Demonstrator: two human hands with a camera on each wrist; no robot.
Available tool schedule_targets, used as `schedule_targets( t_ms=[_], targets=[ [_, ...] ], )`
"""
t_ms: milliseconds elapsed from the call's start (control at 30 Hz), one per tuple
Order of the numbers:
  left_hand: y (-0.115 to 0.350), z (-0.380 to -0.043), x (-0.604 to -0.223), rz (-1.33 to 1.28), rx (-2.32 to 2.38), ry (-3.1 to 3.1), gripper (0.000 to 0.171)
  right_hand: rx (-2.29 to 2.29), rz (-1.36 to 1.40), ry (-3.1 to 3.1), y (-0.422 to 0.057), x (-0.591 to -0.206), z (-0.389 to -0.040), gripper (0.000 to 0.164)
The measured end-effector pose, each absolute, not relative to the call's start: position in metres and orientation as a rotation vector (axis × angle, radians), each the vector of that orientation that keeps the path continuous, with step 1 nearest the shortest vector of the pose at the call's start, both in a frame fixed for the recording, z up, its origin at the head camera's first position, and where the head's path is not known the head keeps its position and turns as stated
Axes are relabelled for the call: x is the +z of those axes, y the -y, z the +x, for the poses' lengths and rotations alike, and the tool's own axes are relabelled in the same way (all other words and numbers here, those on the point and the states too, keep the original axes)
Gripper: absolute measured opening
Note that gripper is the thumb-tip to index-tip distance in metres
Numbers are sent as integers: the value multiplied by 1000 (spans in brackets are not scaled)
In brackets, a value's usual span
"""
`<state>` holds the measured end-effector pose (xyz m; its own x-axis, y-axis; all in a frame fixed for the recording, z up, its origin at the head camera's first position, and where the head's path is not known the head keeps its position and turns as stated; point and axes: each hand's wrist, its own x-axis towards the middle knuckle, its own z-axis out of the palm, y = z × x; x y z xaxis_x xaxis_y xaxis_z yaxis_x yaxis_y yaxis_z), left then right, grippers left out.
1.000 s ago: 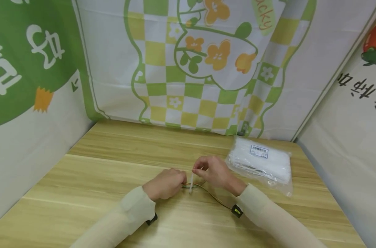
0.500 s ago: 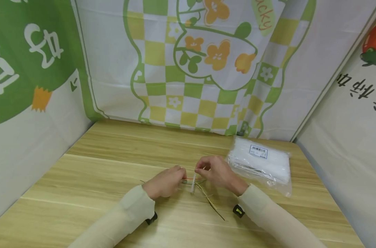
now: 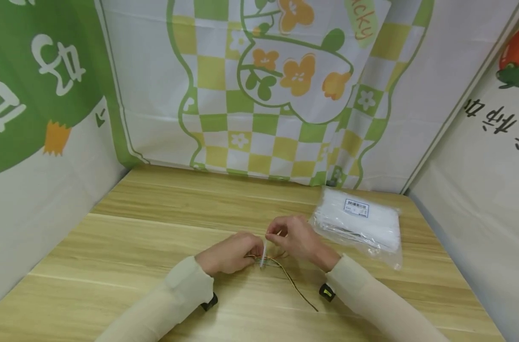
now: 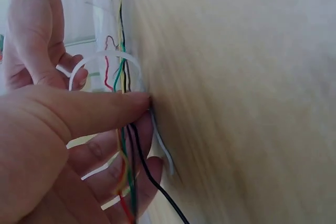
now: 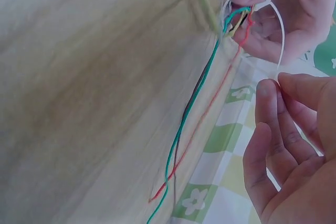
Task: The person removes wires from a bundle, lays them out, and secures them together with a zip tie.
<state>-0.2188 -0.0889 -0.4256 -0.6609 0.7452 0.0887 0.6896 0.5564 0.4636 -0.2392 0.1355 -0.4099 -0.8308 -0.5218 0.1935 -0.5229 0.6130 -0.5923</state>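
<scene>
My left hand [image 3: 230,253] pinches a bundle of thin coloured wires [image 3: 294,283] low over the table. In the left wrist view its thumb [image 4: 105,111] lies across red, green, yellow and black strands. A white cable tie [image 5: 282,38] arches in a loop around the bundle, close to the left fingertips. Its free end is pinched between thumb and fingertips of my right hand [image 5: 294,150], raised just to the right of the left one [image 3: 295,237]. The loose wire ends trail toward the right front. The tie's head is hard to make out.
A clear plastic bag of white cable ties [image 3: 357,221] with a barcode label lies at the back right of the wooden table [image 3: 135,228]. Printed curtains [image 3: 285,118] stand behind and on both sides. Each wrist wears a small black device.
The wires have shifted: the dark strand near the right wrist now hangs lower, and the bundle sits slightly nearer. My left fingers have moved a little to the right; the right hand stays nearly still.
</scene>
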Motion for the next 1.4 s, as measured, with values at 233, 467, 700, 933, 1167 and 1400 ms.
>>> schedule_targets(
  t_ms=[233, 467, 700, 933, 1167, 1400],
  targets=[
    [86, -221, -430, 1239, 787, -2634, 12, 1041, 923, 2813, -133, -412, -238, 8],
    [97, -221, -429, 1100, 774, -2713, 10, 1029, 893, 2809, -132, -410, -236, 8],
    [94, -226, -424, 947, 1051, -2663, 25, 1072, 913, 2833, -130, -409, -237, 7],
    [91, -233, -423, 769, 1386, -2565, 7, 1045, 955, 2837, -125, -406, -240, 7],
    [89, -235, -428, 687, 1561, -2495, 9, 820, 937, 2761, -116, -412, -239, 18],
    [83, -232, -432, 698, 1539, -2455, 9, 721, 939, 2658, -111, -406, -235, 22]
  ],
)
